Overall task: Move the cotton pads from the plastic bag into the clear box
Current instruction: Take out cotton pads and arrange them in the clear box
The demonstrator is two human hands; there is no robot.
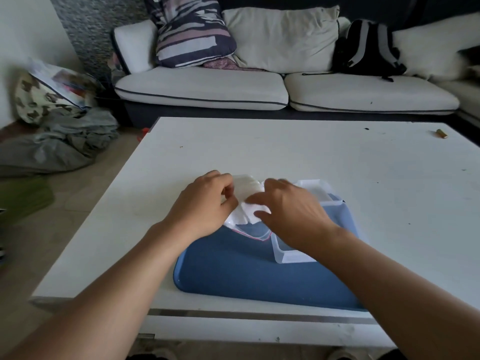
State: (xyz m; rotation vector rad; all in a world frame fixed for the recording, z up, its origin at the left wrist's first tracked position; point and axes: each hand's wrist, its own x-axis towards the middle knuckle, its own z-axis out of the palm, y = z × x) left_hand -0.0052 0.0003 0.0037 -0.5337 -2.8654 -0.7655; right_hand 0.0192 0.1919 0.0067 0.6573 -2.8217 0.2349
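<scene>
A clear plastic bag [253, 231] with a red zip line lies at the far left of a blue tray [233, 274]. White cotton pads [246, 189] bulge out at the bag's far end. My left hand [205, 203] pinches the bag's left side. My right hand [291, 207] rests over the bag's right side, its fingers on the white pads; the exact grip is blurred. The clear box [296, 255] stands on the tray to the right, largely hidden under my right hand, its open lid [315, 188] leaning behind.
The tray sits near the front edge of a white table [311, 152]. A small brown object [441, 133] lies at the table's far right. Beyond is a sofa [202, 87] with cushions and a black backpack [366, 48]. Clothes and bags lie on the floor at left.
</scene>
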